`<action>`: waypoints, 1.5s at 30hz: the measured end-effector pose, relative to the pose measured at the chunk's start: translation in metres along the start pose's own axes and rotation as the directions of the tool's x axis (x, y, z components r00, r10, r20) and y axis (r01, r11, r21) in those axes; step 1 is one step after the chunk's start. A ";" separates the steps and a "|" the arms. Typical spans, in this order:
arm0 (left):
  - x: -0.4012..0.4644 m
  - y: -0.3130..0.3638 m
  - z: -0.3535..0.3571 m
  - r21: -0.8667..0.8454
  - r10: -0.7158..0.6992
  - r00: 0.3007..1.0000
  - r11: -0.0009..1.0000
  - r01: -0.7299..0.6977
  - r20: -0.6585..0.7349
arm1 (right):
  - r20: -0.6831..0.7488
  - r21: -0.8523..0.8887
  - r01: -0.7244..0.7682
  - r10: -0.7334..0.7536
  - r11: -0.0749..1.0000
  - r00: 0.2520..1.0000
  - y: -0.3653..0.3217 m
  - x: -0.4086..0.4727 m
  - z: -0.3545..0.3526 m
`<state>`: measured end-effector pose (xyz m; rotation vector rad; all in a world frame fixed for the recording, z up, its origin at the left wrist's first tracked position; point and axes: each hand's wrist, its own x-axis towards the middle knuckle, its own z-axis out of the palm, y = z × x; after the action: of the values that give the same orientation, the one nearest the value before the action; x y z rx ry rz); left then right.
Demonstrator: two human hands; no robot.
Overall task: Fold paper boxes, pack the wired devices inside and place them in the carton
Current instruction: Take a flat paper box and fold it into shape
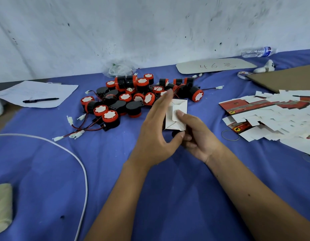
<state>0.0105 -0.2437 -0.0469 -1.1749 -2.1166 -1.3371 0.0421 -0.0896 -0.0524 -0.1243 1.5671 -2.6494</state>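
Head view. A small white paper box is held above the blue table, just in front of the heap of wired devices. The right hand grips the box from below, thumb pressed on the folded end flaps, fingers curled under. The left hand has straight fingers laid along the box's left side and its thumb at the lower edge, so both hands meet on the box. Step in hand, as judged: closing the interlocked end flaps. To do this well, the right thumb should pin the flaps flat while the left fingers square the side wall, so the corners seat without creasing; pressure belongs on the seams, not the centre. Whether a device is already inside cannot be told.

Surroundings: flat unfolded box blanks lie fanned to the right, near a rubber band; a brown cardboard sheet, possibly part of the carton, sits at far right. A pen rests on a paper sheet at left; a white cable curves across the near left; a water bottle lies by the wall. Trailing red-and-black wires from the heap may snag when the next device is lifted
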 end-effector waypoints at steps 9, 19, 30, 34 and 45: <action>-0.001 -0.019 -0.024 0.061 -0.137 0.991 0.989 0.136 0.005 | -0.010 -0.156 -0.044 0.043 0.987 0.999 0.005 0.001 0.000; -0.002 -0.012 -0.019 0.214 -0.107 0.994 0.971 0.107 -0.012 | -0.033 -0.398 0.032 -0.049 0.917 0.998 0.010 0.005 0.002; -0.002 -0.017 -0.016 0.204 -0.050 0.997 0.977 0.062 -0.063 | -0.052 -0.357 0.031 -0.053 0.934 0.997 0.009 0.007 0.001; -0.002 -0.019 -0.018 0.103 -0.083 0.989 0.990 0.096 -0.121 | -0.078 -0.365 0.068 -0.103 0.929 0.992 0.001 0.008 -0.004; -0.005 -0.031 -0.024 -0.044 -0.520 0.822 0.850 0.525 -0.233 | 0.328 -0.871 0.486 -0.642 0.079 0.693 0.015 0.006 0.010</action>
<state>-0.0148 -0.2725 -0.0562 -0.3866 -2.3510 -1.5749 0.0373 -0.1056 -0.0604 -0.7629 3.5094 -1.5038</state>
